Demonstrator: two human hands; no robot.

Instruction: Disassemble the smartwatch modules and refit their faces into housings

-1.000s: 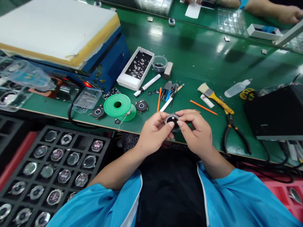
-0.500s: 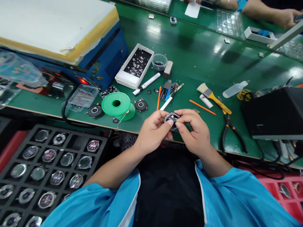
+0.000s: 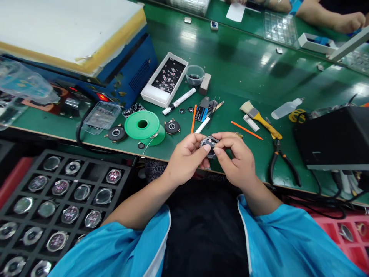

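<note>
Between my hands, just over the front edge of the bench, is a round watch case (image 3: 211,142) with a dark inside and a grey rim. My left hand (image 3: 188,157) grips its left side, the thumb pressed on the face. The thumb and forefinger of my right hand (image 3: 236,157) close together at its right rim; whether a small part sits between them I cannot make out. Close by lie a white stick (image 3: 202,125), an orange stick (image 3: 193,118) and a watch back cover (image 3: 172,126).
A green spool (image 3: 132,125) and a white parts box (image 3: 150,93) stand to the left. On the right are a brush (image 3: 261,120), pliers (image 3: 276,154) and a black device (image 3: 331,134). A black foam tray (image 3: 93,172) of watches sits lower left. Across the bench rests another person's hand (image 3: 350,23).
My hands stay at the watch case with almost the same hold. The view has shifted very slightly. The other person's hand across the bench has changed its pose.
</note>
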